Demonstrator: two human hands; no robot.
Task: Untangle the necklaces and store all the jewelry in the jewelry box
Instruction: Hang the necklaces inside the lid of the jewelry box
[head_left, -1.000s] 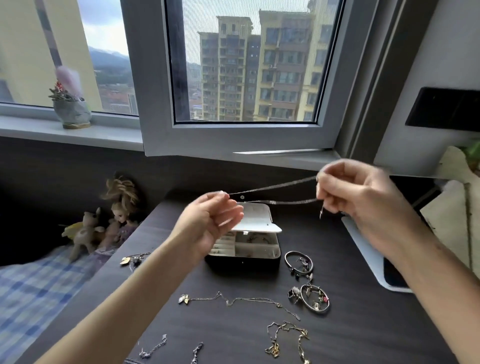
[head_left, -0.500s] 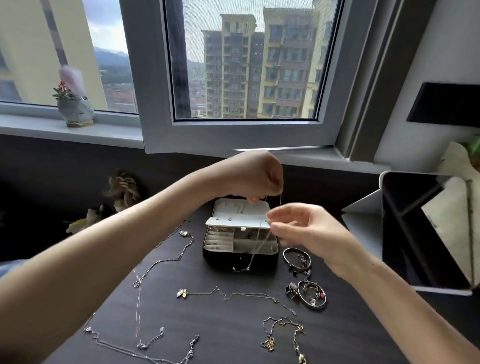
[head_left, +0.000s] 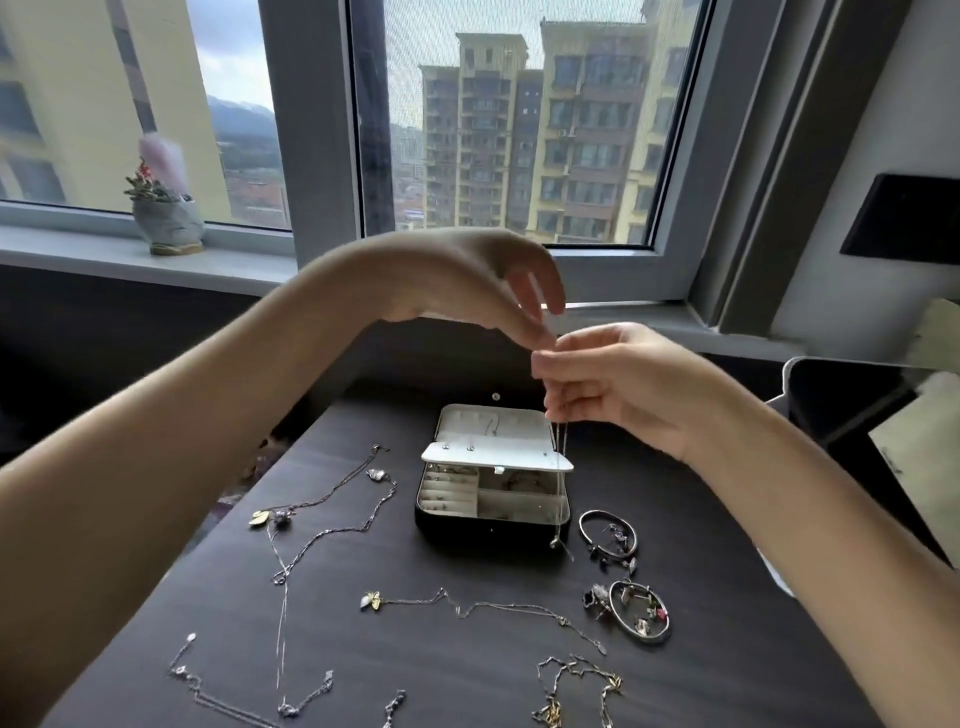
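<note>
A thin silver necklace (head_left: 560, 488) hangs doubled from my two hands, straight down over the right side of the open black jewelry box (head_left: 491, 530). My left hand (head_left: 483, 280) pinches its top from above. My right hand (head_left: 618, 387) grips the strands just below, fingers curled round them. The chain's lower end dangles at the box's front right corner. On the dark table (head_left: 467, 675) lie silver chains (head_left: 311, 551), a chain with a gold charm (head_left: 483, 608), a gold-toned chain (head_left: 576, 686) and two bangles (head_left: 608, 532) (head_left: 641, 610).
The box's inner white flap (head_left: 493, 454) stands half raised over its compartments. A white-edged tablet stand (head_left: 852, 415) sits at the right. A potted plant (head_left: 166, 208) stands on the windowsill, and the window frame (head_left: 597, 270) is close behind my hands.
The necklace was stretched level between my spread hands a second ago. My hands have come together above the box, and the chain now hangs vertically over its right side.
</note>
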